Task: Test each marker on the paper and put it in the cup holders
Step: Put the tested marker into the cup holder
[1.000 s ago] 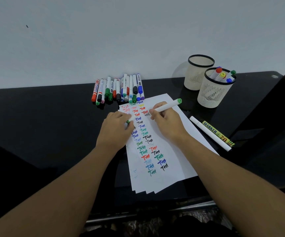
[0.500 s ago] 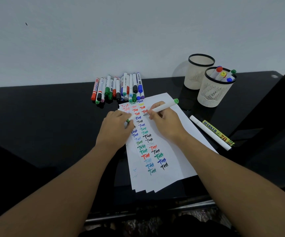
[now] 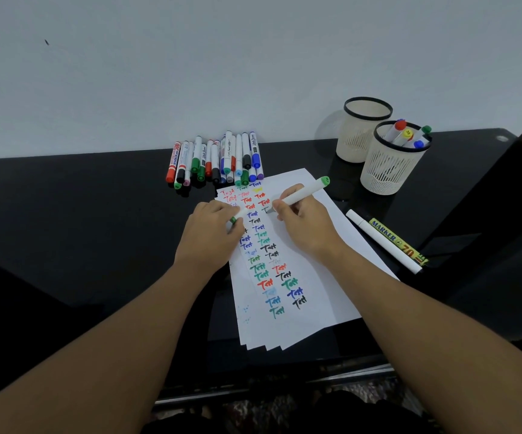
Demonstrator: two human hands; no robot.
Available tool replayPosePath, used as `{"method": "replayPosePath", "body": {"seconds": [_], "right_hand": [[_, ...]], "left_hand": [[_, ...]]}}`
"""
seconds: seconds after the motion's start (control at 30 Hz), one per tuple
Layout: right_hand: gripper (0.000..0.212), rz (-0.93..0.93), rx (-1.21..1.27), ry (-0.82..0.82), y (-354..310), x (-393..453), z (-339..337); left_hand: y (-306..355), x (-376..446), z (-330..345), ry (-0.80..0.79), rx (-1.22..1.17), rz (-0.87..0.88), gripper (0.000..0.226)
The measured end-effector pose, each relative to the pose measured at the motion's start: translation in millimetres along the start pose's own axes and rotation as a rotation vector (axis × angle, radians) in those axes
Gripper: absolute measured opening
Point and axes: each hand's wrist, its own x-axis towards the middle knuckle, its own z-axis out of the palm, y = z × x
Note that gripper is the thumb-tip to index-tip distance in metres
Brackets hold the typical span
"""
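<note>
Head view: since a second ago the right hand [image 3: 308, 227] has tipped the marker [image 3: 300, 194] lower and brought its tip onto the paper [image 3: 325, 277], starting a fresh mark right of the red words. Right hand grips the marker; left hand [image 3: 211, 236] is closed on a green cap [image 3: 233, 219] and pins the sheets. Best to keep light pressure and short strokes, paper held flat. Glossy black table [image 3: 81, 230], plain pale wall [image 3: 191, 73]. Loose markers [image 3: 216, 161] lie at the back; front cup [image 3: 391, 164] part-filled, rear cup [image 3: 363, 130] looks empty.

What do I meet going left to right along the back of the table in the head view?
Marker pile → empty cup → cup with markers.
</note>
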Motion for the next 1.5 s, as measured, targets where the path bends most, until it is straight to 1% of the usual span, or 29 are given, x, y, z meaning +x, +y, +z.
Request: {"method": "replayPosePath", "body": {"seconds": [0.17,0.47,0.57,0.7,1.0,1.23,1.4,1.5], "right_hand": [[0.011,0.020,0.068,0.011,-2.0,-1.9,-2.7],[0.011,0.014,0.025,0.014,1.3,0.8,-0.4],[0.014,0.017,0.015,0.003,0.2,0.3,-0.6],[0.014,0.015,0.027,0.045,-1.6,-0.7,-1.7],[0.017,0.014,-0.009,0.038,1.5,0.0,-1.3],[0.014,0.005,0.013,0.065,0.9,0.7,-0.7],[0.016,0.006,-0.023,0.045,-0.8,-1.0,-1.3],[0.015,0.019,0.022,0.064,-2.3,-2.8,-3.2]], "left_hand": [[-0.3,-0.4,0.5,0.003,-0.006,0.004,0.037],[-0.9,0.0,0.8,0.007,0.000,0.005,0.038],[-1.4,0.1,0.5,0.007,0.004,0.003,0.038],[-1.6,0.1,1.0,0.002,0.001,0.003,0.038],[-2.0,0.4,1.8,0.008,0.006,0.009,0.038],[-2.5,0.3,1.6,0.013,0.002,0.011,0.038],[-2.3,0.1,1.8,0.010,-0.003,0.008,0.037],[-1.7,0.1,1.7,0.016,-0.011,0.009,0.036]]}}
